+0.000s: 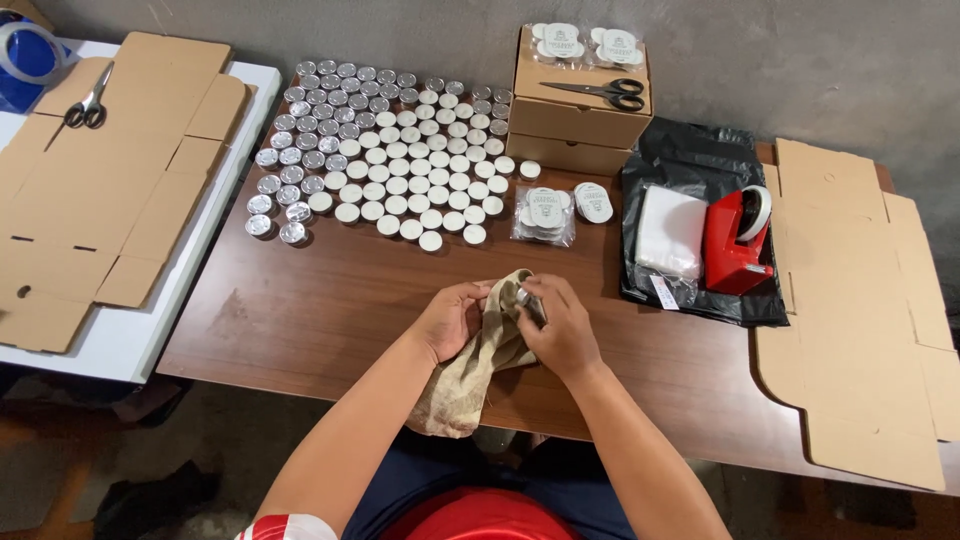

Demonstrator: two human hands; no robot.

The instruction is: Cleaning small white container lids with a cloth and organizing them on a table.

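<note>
Just below the block of small round tins (385, 150) on the brown table (300, 310): left hand (452, 318) closed on a beige cloth (480, 365), right hand (562, 325) gripping a small silvery tin (527, 300) against it. Right of the tins: stacked cardboard boxes (580, 110) topped with scissors (605, 92) and bagged white lids (560, 42).

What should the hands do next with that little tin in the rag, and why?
Probably set the small round silver tin down with the rows of tins on the brown wooden table: the right hand and left hand hold it wrapped in the beige cloth, seemingly wiping it.
</note>
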